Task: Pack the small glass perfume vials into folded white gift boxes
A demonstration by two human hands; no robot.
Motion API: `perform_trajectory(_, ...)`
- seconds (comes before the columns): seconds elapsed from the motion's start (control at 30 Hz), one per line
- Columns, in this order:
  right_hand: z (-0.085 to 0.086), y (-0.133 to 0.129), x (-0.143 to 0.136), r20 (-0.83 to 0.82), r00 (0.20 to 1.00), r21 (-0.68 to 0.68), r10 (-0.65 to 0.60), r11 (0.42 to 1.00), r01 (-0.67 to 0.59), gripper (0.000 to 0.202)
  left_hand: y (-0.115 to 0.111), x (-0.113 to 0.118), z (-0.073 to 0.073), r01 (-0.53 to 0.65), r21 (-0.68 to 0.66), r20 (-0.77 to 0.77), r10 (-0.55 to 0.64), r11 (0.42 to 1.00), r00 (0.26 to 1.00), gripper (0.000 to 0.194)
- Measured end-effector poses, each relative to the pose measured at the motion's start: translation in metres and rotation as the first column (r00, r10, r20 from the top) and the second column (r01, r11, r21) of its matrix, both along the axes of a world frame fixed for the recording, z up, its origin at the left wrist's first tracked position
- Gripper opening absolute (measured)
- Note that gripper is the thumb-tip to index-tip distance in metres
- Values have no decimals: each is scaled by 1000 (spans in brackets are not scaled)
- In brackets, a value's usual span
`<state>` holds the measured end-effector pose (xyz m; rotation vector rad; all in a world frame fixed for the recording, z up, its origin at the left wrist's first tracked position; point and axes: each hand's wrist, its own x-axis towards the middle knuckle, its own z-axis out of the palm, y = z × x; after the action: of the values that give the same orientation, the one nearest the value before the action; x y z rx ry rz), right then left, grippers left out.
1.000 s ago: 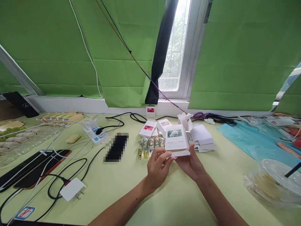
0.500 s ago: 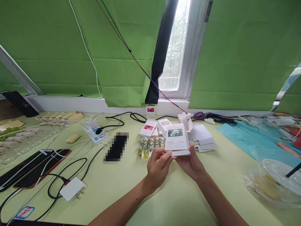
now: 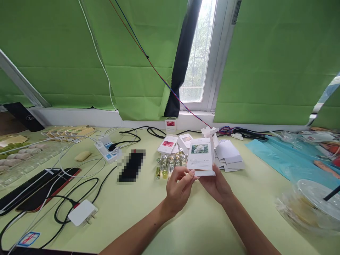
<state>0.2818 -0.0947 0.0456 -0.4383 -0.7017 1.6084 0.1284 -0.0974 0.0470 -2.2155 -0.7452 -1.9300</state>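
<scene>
A white cardboard box [image 3: 200,156] with a white-flower picture is held up between both hands, its near end flap folded outward. My left hand [image 3: 180,189] pinches the flap's left corner between thumb and fingers. Around the box's right side and underside, my right hand [image 3: 217,186] is closed, its fingers partly hidden. Just behind and left of the box lie several small glass bottles [image 3: 171,161] with gold-coloured tops. White boxes with red-flower pictures [image 3: 168,144] rest behind the bottles. Flattened white cartons [image 3: 228,152] are stacked to the right.
Left on the table are a power strip [image 3: 107,148], a white charger [image 3: 83,212], cables and dark phones [image 3: 44,191]. A lidded plastic cup [image 3: 316,205] and blue plastic sheeting [image 3: 273,159] lie right. Behind stands a small box [image 3: 170,125] by the wall.
The view and the held box have shifted very slightly. Both hands keep the same grip on it.
</scene>
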Motion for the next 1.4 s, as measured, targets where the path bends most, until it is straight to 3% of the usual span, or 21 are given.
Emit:
perform_trajectory(0.4,10,-4,1,-1,1000,-23,2,1000,-2,66,0,0,-2,0,11,8,0,1000,1000,23)
perform_trajectory(0.83,4,-3,5,31,999,79,26,996,-29,74,2,-1,-3,-6,9,9,6,1000,1000,24)
perform_trajectory(1.4,4,-3,7,66,997,71,27,997,-32,71,0,1,-1,-8,24,14,7,1000,1000,23)
